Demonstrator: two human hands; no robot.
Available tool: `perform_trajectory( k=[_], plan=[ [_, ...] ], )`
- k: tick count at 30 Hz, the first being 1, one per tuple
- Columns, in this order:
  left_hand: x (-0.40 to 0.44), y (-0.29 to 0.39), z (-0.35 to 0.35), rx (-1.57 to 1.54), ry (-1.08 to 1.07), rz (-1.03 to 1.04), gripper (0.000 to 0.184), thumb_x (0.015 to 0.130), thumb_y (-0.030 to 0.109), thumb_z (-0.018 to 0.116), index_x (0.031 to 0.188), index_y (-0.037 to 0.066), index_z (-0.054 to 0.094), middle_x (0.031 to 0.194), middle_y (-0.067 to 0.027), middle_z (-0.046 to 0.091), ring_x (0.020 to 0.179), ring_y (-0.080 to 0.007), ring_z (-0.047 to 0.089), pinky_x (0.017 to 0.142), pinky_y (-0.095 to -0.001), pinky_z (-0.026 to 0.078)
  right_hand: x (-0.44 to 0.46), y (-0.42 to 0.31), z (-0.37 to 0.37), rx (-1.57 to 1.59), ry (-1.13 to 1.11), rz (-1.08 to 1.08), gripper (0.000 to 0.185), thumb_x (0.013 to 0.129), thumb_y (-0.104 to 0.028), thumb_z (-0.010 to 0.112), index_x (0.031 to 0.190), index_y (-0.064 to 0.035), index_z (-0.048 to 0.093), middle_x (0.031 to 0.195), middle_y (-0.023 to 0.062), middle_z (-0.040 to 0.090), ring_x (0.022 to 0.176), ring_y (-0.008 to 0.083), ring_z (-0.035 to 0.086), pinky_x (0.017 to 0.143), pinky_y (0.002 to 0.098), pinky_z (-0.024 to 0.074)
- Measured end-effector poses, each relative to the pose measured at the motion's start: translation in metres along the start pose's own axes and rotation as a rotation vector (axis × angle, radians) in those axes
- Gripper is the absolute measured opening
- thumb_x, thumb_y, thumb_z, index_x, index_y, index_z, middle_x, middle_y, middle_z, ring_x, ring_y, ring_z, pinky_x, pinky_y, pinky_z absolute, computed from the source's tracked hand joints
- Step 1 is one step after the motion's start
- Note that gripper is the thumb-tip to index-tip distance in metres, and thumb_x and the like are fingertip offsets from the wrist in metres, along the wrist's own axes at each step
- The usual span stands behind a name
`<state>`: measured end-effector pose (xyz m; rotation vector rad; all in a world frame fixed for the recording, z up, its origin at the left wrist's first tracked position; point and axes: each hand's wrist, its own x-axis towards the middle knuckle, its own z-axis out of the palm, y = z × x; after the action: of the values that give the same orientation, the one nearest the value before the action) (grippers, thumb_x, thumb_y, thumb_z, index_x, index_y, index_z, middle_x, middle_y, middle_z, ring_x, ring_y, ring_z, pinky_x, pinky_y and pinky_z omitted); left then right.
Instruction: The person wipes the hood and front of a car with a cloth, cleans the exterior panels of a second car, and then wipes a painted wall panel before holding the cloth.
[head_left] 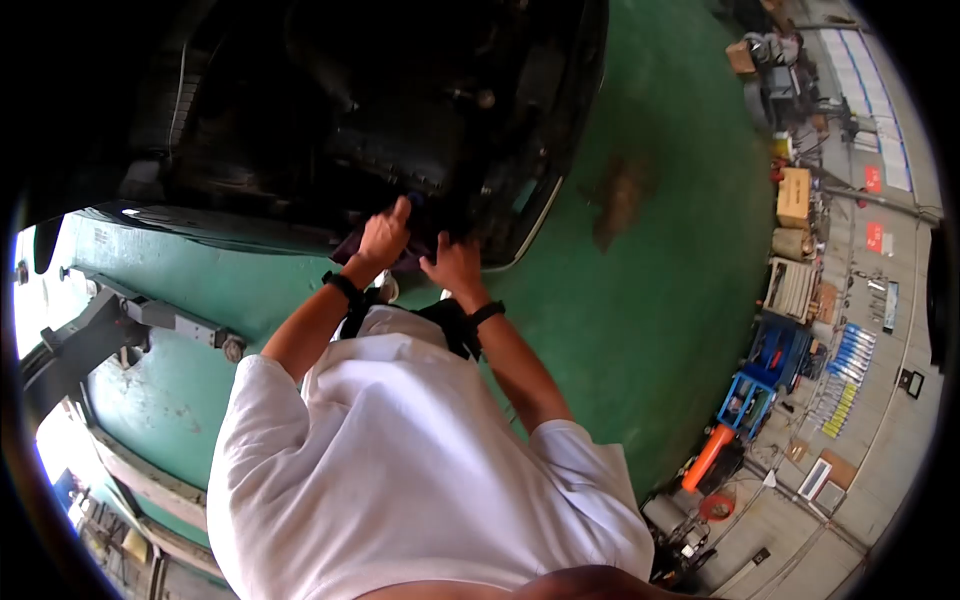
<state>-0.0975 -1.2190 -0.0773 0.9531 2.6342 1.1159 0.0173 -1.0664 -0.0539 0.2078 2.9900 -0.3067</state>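
Observation:
Both hands reach forward to the near edge of a dark car's engine bay. My left hand is over the edge, its index finger stretched toward a small part deep in shadow. A dark reddish cloth lies under and between the hands; whether either hand grips it is unclear. My right hand rests at the edge beside the cloth, thumb and fingers apart. Black bands circle both wrists. The engine bay is too dark to make out its parts.
A grey lift arm extends over the green floor at the left. Along the right wall stand cardboard boxes, a blue cart, an orange cylinder-like object and hanging tools. A brown stain marks the floor.

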Motion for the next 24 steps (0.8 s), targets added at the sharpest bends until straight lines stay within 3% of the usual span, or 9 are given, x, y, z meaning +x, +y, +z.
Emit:
perform_trajectory(
  k=[2, 3, 5, 6, 9, 12, 15, 20, 24],
  plan=[
    [-0.021, -0.004, -0.001, 0.103, -0.294, 0.056, 0.064, 0.078, 0.004, 0.057, 0.138, -0.004, 0.034, 0.081, -0.0255, 0.065, 0.074, -0.0422, 0.065, 0.064, -0.0526, 0.050, 0.015, -0.006, -0.007, 0.068, -0.280, 0.119, 0.062, 0.072, -0.046, 0.073, 0.110, 0.0011, 0.061, 0.093, 0.0207, 0.070, 0.085, 0.0391, 0.068, 0.076, 0.0508, 0.0525],
    [-0.023, 0.002, -0.018, 0.122, -0.422, -0.018, 0.072, 0.075, 0.003, 0.060, 0.142, 0.001, 0.032, 0.083, -0.0248, 0.066, 0.084, -0.0433, 0.066, 0.072, -0.0532, 0.053, 0.026, -0.006, -0.013, 0.128, -0.287, 0.134, 0.060, 0.070, -0.045, 0.074, 0.108, -0.0008, 0.062, 0.093, 0.0208, 0.070, 0.084, 0.0403, 0.068, 0.075, 0.0518, 0.0531],
    [-0.029, -0.029, -0.033, 0.088, -0.202, 0.262, 0.062, 0.078, 0.006, 0.059, 0.136, 0.000, 0.036, 0.096, -0.0272, 0.066, 0.085, -0.0440, 0.066, 0.074, -0.0514, 0.054, 0.028, -0.013, -0.013, 0.234, -0.231, 0.138, 0.053, 0.070, -0.042, 0.074, 0.105, -0.0044, 0.062, 0.091, 0.0197, 0.071, 0.083, 0.0419, 0.068, 0.075, 0.0530, 0.0539],
    [-0.023, -0.018, -0.070, 0.119, -0.388, 0.115, 0.056, 0.079, 0.006, 0.059, 0.132, 0.000, 0.039, 0.096, -0.0277, 0.065, 0.086, -0.0432, 0.066, 0.073, -0.0509, 0.053, 0.031, -0.017, -0.012, 0.275, -0.169, 0.123, 0.049, 0.071, -0.041, 0.074, 0.103, -0.0062, 0.063, 0.089, 0.0187, 0.071, 0.082, 0.0424, 0.068, 0.075, 0.0532, 0.0541],
    [-0.018, -0.040, -0.089, 0.258, -0.386, 0.089, 0.052, 0.077, 0.006, 0.057, 0.127, -0.002, 0.043, 0.090, -0.0249, 0.067, 0.081, -0.0422, 0.067, 0.071, -0.0485, 0.055, 0.032, -0.042, -0.020, 0.472, 0.081, 0.067, 0.031, 0.076, -0.024, 0.073, 0.098, -0.0069, 0.059, 0.086, 0.0173, 0.069, 0.083, 0.0394, 0.067, 0.070, 0.0489, 0.0539],
    [-0.018, -0.034, -0.097, 0.279, -0.380, 0.034, 0.050, 0.078, 0.008, 0.057, 0.126, -0.002, 0.044, 0.087, -0.0244, 0.068, 0.079, -0.0420, 0.067, 0.070, -0.0483, 0.055, 0.041, -0.058, -0.011, 0.575, 0.251, -0.133, 0.033, 0.078, -0.017, 0.072, 0.103, -0.0052, 0.054, 0.086, 0.0195, 0.068, 0.080, 0.0438, 0.065, 0.069, 0.0519, 0.0526],
    [-0.022, -0.023, -0.098, 0.277, -0.350, 0.033, 0.052, 0.079, 0.009, 0.058, 0.127, -0.002, 0.043, 0.086, -0.0254, 0.067, 0.078, -0.0426, 0.067, 0.069, -0.0496, 0.055, 0.047, -0.076, -0.009, 0.490, -0.007, 0.092, 0.033, 0.081, -0.011, 0.068, 0.108, -0.0050, 0.049, 0.090, 0.0218, 0.067, 0.083, 0.0466, 0.064, 0.070, 0.0546, 0.0509],
    [-0.023, -0.009, -0.074, 0.262, -0.360, 0.090, 0.040, 0.081, 0.018, 0.061, 0.114, 0.002, 0.046, 0.088, -0.0259, 0.068, 0.084, -0.0410, 0.068, 0.073, -0.0490, 0.055, 0.048, -0.048, 0.010, 0.632, 0.067, -0.036, 0.035, 0.082, -0.010, 0.067, 0.109, -0.0061, 0.046, 0.091, 0.0245, 0.067, 0.085, 0.0489, 0.062, 0.070, 0.0556, 0.0502],
    [-0.017, 0.022, -0.055, 0.161, -0.516, 0.036, 0.041, 0.081, 0.019, 0.063, 0.114, 0.003, 0.046, 0.090, -0.0260, 0.066, 0.087, -0.0432, 0.066, 0.078, -0.0498, 0.054, 0.020, -0.008, -0.003, 0.616, 0.140, 0.152, 0.043, 0.079, -0.010, 0.070, 0.112, -0.0077, 0.043, 0.085, 0.0238, 0.066, 0.083, 0.0484, 0.063, 0.070, 0.0547, 0.0508]
  ],
)
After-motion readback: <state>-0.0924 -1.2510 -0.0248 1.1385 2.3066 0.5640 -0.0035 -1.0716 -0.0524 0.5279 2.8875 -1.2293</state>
